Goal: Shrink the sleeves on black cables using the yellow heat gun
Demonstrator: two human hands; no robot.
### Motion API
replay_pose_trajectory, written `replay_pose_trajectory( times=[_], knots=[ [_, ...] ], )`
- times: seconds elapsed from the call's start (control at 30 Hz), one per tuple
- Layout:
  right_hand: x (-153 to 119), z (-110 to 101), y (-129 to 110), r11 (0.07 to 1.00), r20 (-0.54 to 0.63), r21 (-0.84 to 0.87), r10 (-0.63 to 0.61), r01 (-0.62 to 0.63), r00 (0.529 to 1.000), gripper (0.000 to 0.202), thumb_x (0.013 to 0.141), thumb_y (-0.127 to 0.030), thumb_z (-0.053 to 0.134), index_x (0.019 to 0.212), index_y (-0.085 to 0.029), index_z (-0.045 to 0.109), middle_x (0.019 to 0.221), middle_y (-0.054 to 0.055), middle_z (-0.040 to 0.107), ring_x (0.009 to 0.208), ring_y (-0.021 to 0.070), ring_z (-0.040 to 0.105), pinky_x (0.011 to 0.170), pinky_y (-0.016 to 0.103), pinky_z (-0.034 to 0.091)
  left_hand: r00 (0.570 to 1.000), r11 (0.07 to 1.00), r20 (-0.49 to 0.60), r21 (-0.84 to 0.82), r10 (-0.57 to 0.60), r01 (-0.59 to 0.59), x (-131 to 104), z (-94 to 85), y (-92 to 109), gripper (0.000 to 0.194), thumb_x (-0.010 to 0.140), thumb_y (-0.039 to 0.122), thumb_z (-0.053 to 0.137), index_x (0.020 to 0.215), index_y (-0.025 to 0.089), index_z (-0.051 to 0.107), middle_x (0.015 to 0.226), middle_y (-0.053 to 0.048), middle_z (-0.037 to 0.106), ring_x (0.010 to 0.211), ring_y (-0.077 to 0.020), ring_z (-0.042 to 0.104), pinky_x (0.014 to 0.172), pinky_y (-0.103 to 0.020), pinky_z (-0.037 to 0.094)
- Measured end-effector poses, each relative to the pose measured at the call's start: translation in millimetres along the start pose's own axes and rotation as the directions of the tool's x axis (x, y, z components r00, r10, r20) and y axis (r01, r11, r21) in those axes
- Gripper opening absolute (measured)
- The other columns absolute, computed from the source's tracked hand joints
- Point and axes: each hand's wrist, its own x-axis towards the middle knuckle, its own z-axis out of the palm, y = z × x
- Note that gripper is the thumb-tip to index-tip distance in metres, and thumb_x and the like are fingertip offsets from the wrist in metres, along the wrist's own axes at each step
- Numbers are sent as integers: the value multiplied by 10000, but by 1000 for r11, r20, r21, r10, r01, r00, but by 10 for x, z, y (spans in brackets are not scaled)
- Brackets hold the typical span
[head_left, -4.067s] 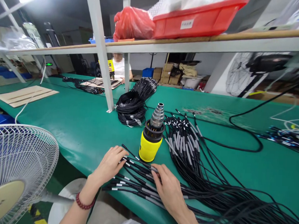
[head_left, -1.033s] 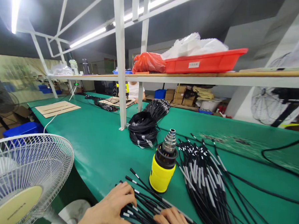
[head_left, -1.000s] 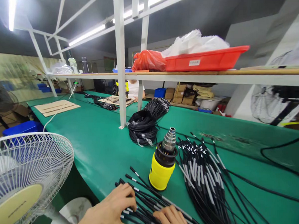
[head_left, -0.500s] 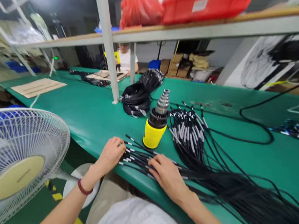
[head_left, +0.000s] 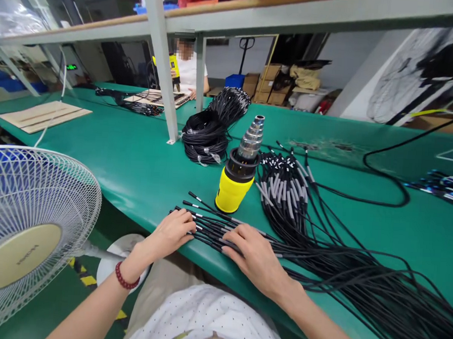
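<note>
Many thin black cables (head_left: pixel 320 255) run across the green table (head_left: pixel 131 169) toward its front edge, some with grey sleeves and white labels near their ends. My left hand (head_left: pixel 175 228) is closed over the cable ends, fingers curled round them. Further right, my right hand (head_left: pixel 250 251) lies over the same cables with fingers bent and thumb on the near side, gripping the bundle. Just behind the cables stands a yellow heat gun (head_left: pixel 235 185), its stepped metal nozzle pointing up. Beside it lies a heap of grey-sleeved cable ends (head_left: pixel 284 190).
A white fan (head_left: pixel 29 225) stands at the left. Coiled black cables (head_left: pixel 205 138) lie by a white shelf post (head_left: pixel 162 60). Boards (head_left: pixel 43 116) rest on the far left table. Across the table a person (head_left: pixel 186 69) holds a yellow tool.
My left hand has moved over the cable ends and now covers several of them. My right hand stays on the bundle. The view has tilted down somewhat.
</note>
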Motion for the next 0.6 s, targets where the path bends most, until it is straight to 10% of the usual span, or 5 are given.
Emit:
replay_pose_trajectory(
  times=[0.33,0.6],
  knots=[
    [133,411,-154,990,55,-134,-32,39,998,80,911,-112,658,925,-180,619,925,47,605,881,238,572,762,364,458,994,996,-66,-39,-86,84,-237,-15,-76,51,950,198,574,1001,204,569,1022,-51,587,958,-227,505,833,-359,413],
    [104,128,-76,1000,-26,17,6,-5,1000,65,974,-166,586,915,-189,596,930,40,614,885,211,555,793,334,444,998,999,-54,16,-40,41,-190,-44,-48,129,975,141,499,912,201,594,966,-40,594,902,-209,504,787,-354,387]
  ],
)
